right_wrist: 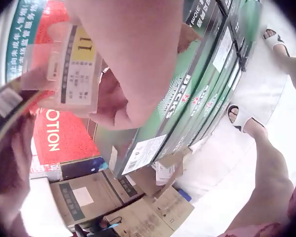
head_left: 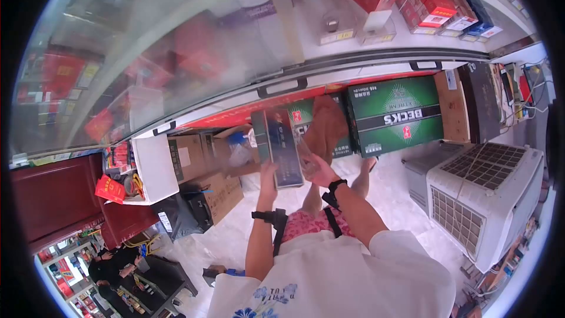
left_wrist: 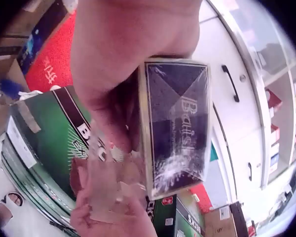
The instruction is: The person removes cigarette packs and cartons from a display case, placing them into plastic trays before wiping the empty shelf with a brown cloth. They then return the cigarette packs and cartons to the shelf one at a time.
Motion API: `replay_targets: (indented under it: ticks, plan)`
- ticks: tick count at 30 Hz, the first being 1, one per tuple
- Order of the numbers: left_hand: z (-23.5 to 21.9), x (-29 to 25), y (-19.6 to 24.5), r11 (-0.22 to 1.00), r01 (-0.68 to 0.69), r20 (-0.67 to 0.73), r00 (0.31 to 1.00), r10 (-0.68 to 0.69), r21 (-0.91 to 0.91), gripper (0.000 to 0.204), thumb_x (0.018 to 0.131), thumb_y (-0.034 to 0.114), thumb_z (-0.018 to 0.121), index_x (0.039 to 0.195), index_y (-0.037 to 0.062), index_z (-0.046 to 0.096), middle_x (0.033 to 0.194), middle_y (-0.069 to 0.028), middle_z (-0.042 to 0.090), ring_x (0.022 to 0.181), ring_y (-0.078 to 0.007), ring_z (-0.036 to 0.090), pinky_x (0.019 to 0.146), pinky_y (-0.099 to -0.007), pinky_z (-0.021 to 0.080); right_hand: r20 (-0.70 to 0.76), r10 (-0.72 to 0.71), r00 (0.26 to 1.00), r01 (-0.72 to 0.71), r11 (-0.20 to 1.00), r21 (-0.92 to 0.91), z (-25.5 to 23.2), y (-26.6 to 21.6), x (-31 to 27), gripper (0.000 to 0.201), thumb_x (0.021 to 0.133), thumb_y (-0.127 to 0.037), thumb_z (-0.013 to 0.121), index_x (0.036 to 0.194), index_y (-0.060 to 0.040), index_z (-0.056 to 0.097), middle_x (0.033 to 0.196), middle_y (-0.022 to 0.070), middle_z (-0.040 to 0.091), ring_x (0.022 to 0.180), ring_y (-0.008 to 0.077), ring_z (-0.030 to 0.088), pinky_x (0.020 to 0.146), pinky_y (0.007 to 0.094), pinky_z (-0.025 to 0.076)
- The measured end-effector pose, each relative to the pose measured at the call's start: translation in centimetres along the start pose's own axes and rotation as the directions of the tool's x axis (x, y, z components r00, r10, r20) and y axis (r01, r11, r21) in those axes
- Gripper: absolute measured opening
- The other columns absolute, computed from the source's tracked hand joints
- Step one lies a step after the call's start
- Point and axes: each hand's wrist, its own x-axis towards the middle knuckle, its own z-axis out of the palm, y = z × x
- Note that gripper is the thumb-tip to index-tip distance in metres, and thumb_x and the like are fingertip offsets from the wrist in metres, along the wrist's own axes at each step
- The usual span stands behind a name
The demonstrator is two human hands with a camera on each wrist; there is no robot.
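Observation:
My left hand [head_left: 268, 175] grips a long dark blue cigarette carton [head_left: 285, 148] by its near end. Clear film wraps the carton, and its end face [left_wrist: 175, 128] with pale "Baish" lettering shows in the left wrist view. Just to the right, my right hand [head_left: 321, 172] holds a clear plastic price-tag holder [right_wrist: 79, 74] with a yellow label. The holder stands close beside the carton, both in front of the counter and over the floor. Part of the left hand's grip is hidden behind the carton.
Green Beck's beer boxes [head_left: 395, 112] are stacked under the counter. Open cardboard boxes [head_left: 220, 197] lie to the left, and a white air cooler [head_left: 482, 194] stands at the right. Above, a glass-fronted display holds red cartons [head_left: 426, 3]. A brown cloth [head_left: 325, 126] hangs over the boxes.

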Motion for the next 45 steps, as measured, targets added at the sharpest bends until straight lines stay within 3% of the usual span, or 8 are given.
replay_targets:
  ticks: [11, 20, 23, 28, 34, 37, 40, 45]
  plan:
    - [-6.2, -0.6, 0.2, 0.904, 0.114, -0.087, 0.983, -0.164, -0.413, 0.034, 0.091, 0.022, 0.062, 0.121, 0.0071, 0.06, 0.11, -0.0062, 0.068, 0.102, -0.023, 0.067, 0.094, -0.0372, 0.053, -0.144, 0.0, 0.99, 0.03, 0.977, 0.209, -2.2, -0.6, -0.9, 0.063, 0.099, -0.06, 0.053, 0.145, -0.0182, 0.045, 0.144, 0.0159, 0.049, 0.127, 0.0375, 0.053, 0.101, 0.0467, 0.048]
    - [-6.4, 4.5, -2.4, 0.985, 0.155, 0.162, 0.977, -0.14, -0.082, 0.042, 0.091, 0.02, 0.06, 0.133, 0.0118, 0.055, 0.114, -0.0018, 0.066, 0.103, -0.016, 0.063, 0.088, -0.0334, 0.05, -0.009, -0.003, 1.0, 0.005, 0.979, 0.205, 2.1, -1.5, -3.3, 0.072, 0.097, -0.066, 0.05, 0.144, -0.0116, 0.046, 0.142, 0.0154, 0.052, 0.126, 0.0383, 0.055, 0.103, 0.0484, 0.046]
    - [-5.4, 5.5, -2.3, 0.973, 0.208, 0.119, 0.968, -0.22, 0.1, 0.042, 0.092, 0.022, 0.062, 0.132, 0.0102, 0.056, 0.112, -0.0012, 0.066, 0.101, -0.0154, 0.063, 0.083, -0.0316, 0.049, -0.003, 0.008, 1.0, -0.008, 1.0, -0.011, 4.9, -2.0, -4.6, 0.066, 0.1, -0.062, 0.052, 0.143, -0.0121, 0.047, 0.14, 0.0156, 0.055, 0.127, 0.038, 0.056, 0.102, 0.0487, 0.046]
    - [-4.6, 7.8, -5.0, 0.99, 0.013, -0.117, 0.993, 0.004, 0.141, 0.053, 0.092, 0.017, 0.072, 0.142, 0.0106, 0.057, 0.098, 0.0061, 0.067, 0.071, -0.0014, 0.05, 0.059, -0.0197, 0.036, -0.039, 0.042, 0.998, -0.042, 0.999, 0.0, 6.6, -1.2, -2.3, 0.055, 0.103, -0.05, 0.053, 0.141, -0.011, 0.046, 0.138, 0.0169, 0.057, 0.127, 0.0383, 0.057, 0.108, 0.0512, 0.044]
    - [-7.0, 8.2, -8.3, 0.999, 0.007, -0.22, 0.976, 0.003, 0.044, 0.058, 0.097, 0.032, 0.065, 0.145, 0.0003, 0.052, 0.13, -0.0055, 0.063, 0.114, -0.014, 0.057, 0.093, -0.0287, 0.045, -0.075, 0.003, 0.997, 0.012, 0.981, 0.193, 6.4, 2.4, 1.8, 0.049, 0.103, -0.046, 0.056, 0.135, -0.0094, 0.05, 0.135, 0.0164, 0.058, 0.122, 0.0347, 0.059, 0.108, 0.0501, 0.046]
    - [-5.2, 4.6, -3.7, 0.977, 0.163, -0.166, 0.969, -0.185, -0.14, 0.064, 0.095, 0.033, 0.068, 0.151, 0.011, 0.047, 0.142, -0.0068, 0.057, 0.133, -0.0194, 0.05, 0.106, -0.0355, 0.04, -0.129, -0.041, 0.991, 0.056, 0.991, 0.119, 7.0, 3.8, 1.9, 0.046, 0.103, -0.043, 0.057, 0.134, -0.0104, 0.051, 0.134, 0.0111, 0.058, 0.12, 0.0315, 0.06, 0.107, 0.05, 0.046]
    - [-2.7, 2.4, 0.0, 0.993, 0.086, -0.029, 0.996, -0.089, -0.078, 0.077, 0.092, 0.04, 0.07, 0.154, 0.0068, 0.038, 0.148, -0.0114, 0.052, 0.139, -0.0235, 0.046, 0.108, -0.0359, 0.038, -0.092, -0.116, 0.989, 0.106, 0.988, -0.11, 4.7, 5.0, 3.1, 0.045, 0.104, -0.039, 0.055, 0.139, -0.0112, 0.049, 0.139, 0.0082, 0.055, 0.12, 0.0251, 0.057, 0.108, 0.0475, 0.044]
    - [-0.7, 4.0, -2.7, 0.903, -0.064, -0.152, 0.978, 0.141, 0.426, 0.092, 0.083, 0.038, 0.08, 0.152, -0.0021, 0.034, 0.143, -0.0237, 0.053, 0.13, -0.033, 0.056, 0.103, -0.0427, 0.046, -0.313, 0.056, 0.948, -0.189, 0.891, -0.413, 3.5, 3.4, 5.5, 0.047, 0.1, -0.04, 0.057, 0.139, -0.0133, 0.054, 0.132, 0.0052, 0.06, 0.12, 0.0205, 0.054, 0.101, 0.0414, 0.042]
